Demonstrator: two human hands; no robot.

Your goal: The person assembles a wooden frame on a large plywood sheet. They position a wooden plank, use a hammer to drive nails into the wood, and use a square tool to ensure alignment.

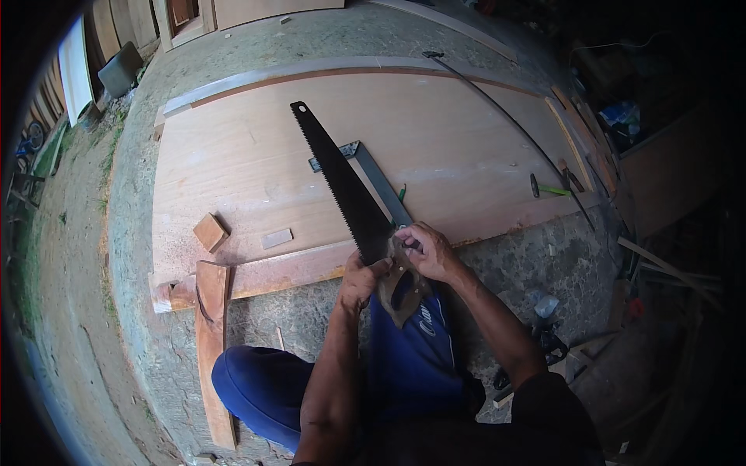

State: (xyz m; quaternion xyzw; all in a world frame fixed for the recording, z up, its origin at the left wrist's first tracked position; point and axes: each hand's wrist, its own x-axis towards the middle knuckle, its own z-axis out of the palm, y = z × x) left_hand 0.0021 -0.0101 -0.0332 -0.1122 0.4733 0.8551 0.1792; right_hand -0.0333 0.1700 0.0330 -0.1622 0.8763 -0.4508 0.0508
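Note:
A hand saw [342, 182] with a black toothed blade and a worn wooden handle is held over my lap, its tip pointing away and slightly left. My left hand [360, 279] grips it where the blade meets the handle, thumb on top. Against the handle's upper edge, my right hand [429, 252] is closed, its fingertips curled at the joint; any small part between them is too small to make out. Beyond the blade lies a try square [381, 182] on a large plywood panel [256, 155]. A green pencil [402, 193] rests beside the square.
A small wood block [210, 232] and a pale offcut [277, 238] lie on the panel amid sawdust. At left, a plank [210, 342] leans over the panel's near edge. A hammer [550, 188] with a green handle and a long dark bar [513, 120] lie at right.

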